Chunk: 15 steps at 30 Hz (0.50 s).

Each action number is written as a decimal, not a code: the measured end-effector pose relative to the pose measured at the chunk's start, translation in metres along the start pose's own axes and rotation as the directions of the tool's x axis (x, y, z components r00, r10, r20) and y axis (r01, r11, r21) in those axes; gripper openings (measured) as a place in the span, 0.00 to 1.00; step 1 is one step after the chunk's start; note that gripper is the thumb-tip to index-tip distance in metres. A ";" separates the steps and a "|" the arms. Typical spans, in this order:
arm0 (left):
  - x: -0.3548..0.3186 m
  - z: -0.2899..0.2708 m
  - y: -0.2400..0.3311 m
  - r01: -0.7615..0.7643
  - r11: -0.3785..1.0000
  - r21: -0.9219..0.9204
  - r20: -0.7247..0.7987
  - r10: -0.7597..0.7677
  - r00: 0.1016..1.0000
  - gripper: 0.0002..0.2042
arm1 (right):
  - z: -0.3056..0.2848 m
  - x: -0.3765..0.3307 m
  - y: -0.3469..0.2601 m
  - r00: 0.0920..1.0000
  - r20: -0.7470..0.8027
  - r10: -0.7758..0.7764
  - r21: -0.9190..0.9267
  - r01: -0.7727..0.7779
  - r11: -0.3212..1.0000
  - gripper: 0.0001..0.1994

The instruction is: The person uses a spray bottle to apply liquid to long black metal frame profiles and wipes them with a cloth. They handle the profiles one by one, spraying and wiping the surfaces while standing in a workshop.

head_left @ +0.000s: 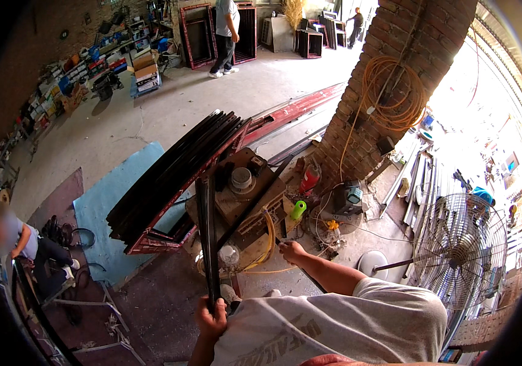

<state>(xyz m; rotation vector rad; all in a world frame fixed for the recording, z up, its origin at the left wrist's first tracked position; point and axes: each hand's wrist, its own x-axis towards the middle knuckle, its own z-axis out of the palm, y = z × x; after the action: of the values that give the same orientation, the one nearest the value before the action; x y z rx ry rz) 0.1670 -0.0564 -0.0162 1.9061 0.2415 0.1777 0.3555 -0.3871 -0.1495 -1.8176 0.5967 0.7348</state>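
Black metal strips (207, 232), long and narrow, are gripped in the left hand (211, 317), fingers closed around their near end close to the person's chest. The strips run away from the hand and up, their far end meeting the stack of dark frames.

Right hand (291, 250): arm stretched forward, fingers closed on a thin dark rod (285, 244); grip detail is small, so how firm it is cannot be judged.

Just beyond both hands: a cluttered bench (242, 207) with a round grey part on top, a yellow hose (269, 235) looping down its side, and a green bottle (298, 209) just right of it. A red extinguisher-like cylinder (310, 178) stands near the brick pillar (395, 79).

Left of the bench: the stack of black frames (175, 177) lies tilted across a red frame, over a blue mat (108, 201) on the floor.

Right: a large pedestal fan (459, 250). Orange cable (389, 97) hangs coiled on the pillar.

Lower left: a seated person (35, 250). Far back: a standing person (225, 36) near red frames against the wall.
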 end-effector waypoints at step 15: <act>-0.004 -0.003 0.007 -0.010 1.000 0.015 0.007 0.010 1.000 0.09 | 0.003 0.001 -0.001 0.999 -0.034 -0.023 -0.041 0.021 0.999 0.21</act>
<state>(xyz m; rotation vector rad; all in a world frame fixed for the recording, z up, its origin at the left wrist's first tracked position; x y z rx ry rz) 0.1626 -0.0576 -0.0084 1.9230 0.2299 0.1764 0.3561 -0.3838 -0.1503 -1.8748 0.5876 0.7062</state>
